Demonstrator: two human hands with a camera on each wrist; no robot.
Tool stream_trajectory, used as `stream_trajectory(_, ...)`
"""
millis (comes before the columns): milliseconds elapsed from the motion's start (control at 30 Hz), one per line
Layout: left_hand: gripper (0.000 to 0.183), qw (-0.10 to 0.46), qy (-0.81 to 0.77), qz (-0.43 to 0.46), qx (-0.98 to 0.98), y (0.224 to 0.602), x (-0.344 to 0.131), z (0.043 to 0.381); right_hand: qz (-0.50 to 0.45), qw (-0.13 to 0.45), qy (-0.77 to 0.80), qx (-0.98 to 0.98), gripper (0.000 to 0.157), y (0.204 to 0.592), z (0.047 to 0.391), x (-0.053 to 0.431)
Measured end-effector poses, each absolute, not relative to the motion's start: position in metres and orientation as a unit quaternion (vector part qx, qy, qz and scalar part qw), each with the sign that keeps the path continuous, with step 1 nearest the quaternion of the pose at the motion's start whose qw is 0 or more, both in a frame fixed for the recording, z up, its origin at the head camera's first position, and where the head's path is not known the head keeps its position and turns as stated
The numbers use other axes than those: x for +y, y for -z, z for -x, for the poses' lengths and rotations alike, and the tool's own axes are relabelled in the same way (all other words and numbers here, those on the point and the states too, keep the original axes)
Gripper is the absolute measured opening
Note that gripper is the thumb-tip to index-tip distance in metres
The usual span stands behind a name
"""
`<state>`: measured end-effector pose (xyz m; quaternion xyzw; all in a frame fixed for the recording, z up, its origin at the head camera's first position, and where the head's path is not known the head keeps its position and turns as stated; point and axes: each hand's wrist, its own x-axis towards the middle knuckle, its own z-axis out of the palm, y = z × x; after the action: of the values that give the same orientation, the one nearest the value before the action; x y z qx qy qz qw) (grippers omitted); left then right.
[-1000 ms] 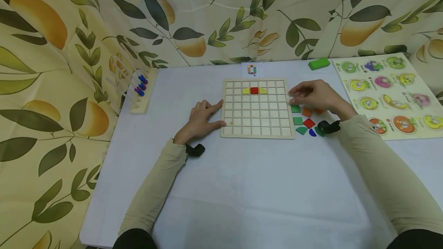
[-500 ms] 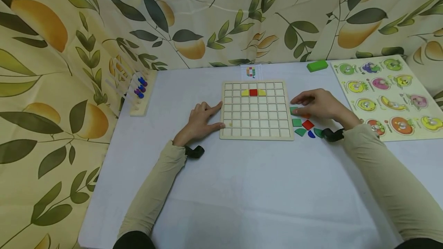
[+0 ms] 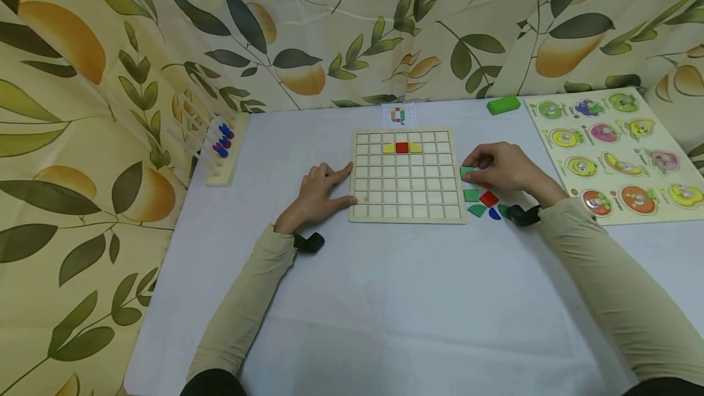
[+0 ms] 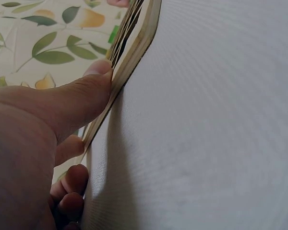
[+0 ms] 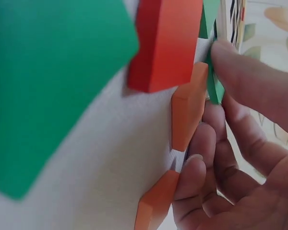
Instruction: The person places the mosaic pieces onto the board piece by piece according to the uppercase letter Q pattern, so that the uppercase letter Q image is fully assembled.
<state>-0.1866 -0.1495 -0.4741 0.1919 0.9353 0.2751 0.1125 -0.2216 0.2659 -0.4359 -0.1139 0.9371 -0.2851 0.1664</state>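
Observation:
A wooden grid board [image 3: 407,191] lies mid-table, with a red square tile [image 3: 402,148] between two yellow tiles [image 3: 389,148] in its upper part. My left hand [image 3: 318,193] rests its extended thumb and index finger on the board's left edge. In the left wrist view the thumb [image 4: 81,96] presses on that edge. Beside the board's right edge, my right hand [image 3: 505,167] pinches a green tile [image 3: 466,170] between thumb and fingers. Close by lie another green square tile [image 3: 471,195], a red tile [image 3: 489,198], a blue tile [image 3: 495,214] and orange tiles [image 5: 188,108], mostly hidden under the hand.
A pattern card [image 3: 398,115] lies behind the board. At the back right are a green block [image 3: 503,105] and a fruit puzzle board [image 3: 596,151]. A wooden stand with pegs and beads [image 3: 222,167] stands at the left, beside the patterned cloth.
My right hand has come down slightly toward the tiles, and its thumb and fingers have closed on the green tile. The left hand keeps its place at the board's edge.

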Motion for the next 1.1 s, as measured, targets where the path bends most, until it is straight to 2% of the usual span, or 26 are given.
stream_trajectory(233, 0.08, 0.112, -0.272, -0.196, 0.935, 0.476, -0.15, 0.187, 0.111, 0.149, 0.302, 0.935, 0.031, 0.439, 0.223, 0.265)
stream_trajectory(467, 0.081, 0.11, -0.272, -0.197, 0.936, 0.476, -0.15, 0.187, 0.108, 0.132, 0.324, 0.931, 0.024, 0.438, 0.225, 0.263)
stream_trajectory(667, 0.081, 0.11, -0.272, -0.195, 0.936, 0.476, -0.15, 0.187, 0.087, 0.122, 0.34, 0.928, 0.036, 0.435, 0.227, 0.26)
stream_trajectory(900, 0.081, 0.111, -0.274, -0.193, 0.936, 0.476, -0.15, 0.187, 0.043, 0.106, 0.361, 0.926, 0.031, 0.431, 0.226, 0.254)
stream_trajectory(1100, 0.08, 0.109, -0.276, -0.195, 0.935, 0.475, -0.15, 0.186, 0.045, 0.07, 0.383, 0.92, 0.035, 0.431, 0.228, 0.246)
